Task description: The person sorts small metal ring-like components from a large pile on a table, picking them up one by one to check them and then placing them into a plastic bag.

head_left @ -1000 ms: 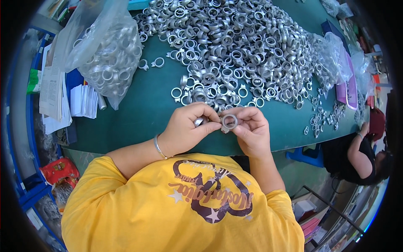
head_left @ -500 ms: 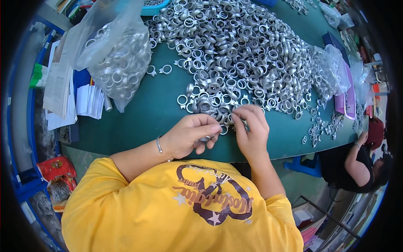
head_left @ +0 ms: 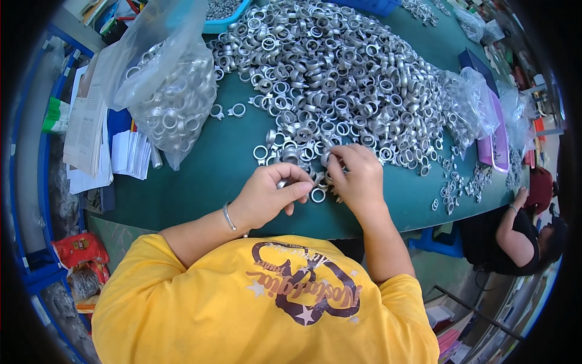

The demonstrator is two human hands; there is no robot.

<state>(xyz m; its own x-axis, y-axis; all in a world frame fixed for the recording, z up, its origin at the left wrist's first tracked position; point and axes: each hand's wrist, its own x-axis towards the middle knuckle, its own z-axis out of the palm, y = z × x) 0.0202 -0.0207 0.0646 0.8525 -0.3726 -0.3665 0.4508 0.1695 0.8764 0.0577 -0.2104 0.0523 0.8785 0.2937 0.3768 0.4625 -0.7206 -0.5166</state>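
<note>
A large heap of silver metal rings with small lugs covers the far middle of the green table. At the heap's near edge, my left hand is curled, with a metal ring partly showing inside the fingers. My right hand pinches another metal ring between thumb and fingertips, just right of the left hand. Between the two hands a loose ring lies flat on the table. Some parts under the right fingers are hidden.
A clear plastic bag of rings and stacked papers stand at the left. Rightward are another bag, a purple basket and small loose parts. Blue trays sit behind. A seated person is at far right.
My right hand has moved slightly up and left, and a ring now shows at its fingertips. The left fingers have curled in more, with the hand a little farther left.
</note>
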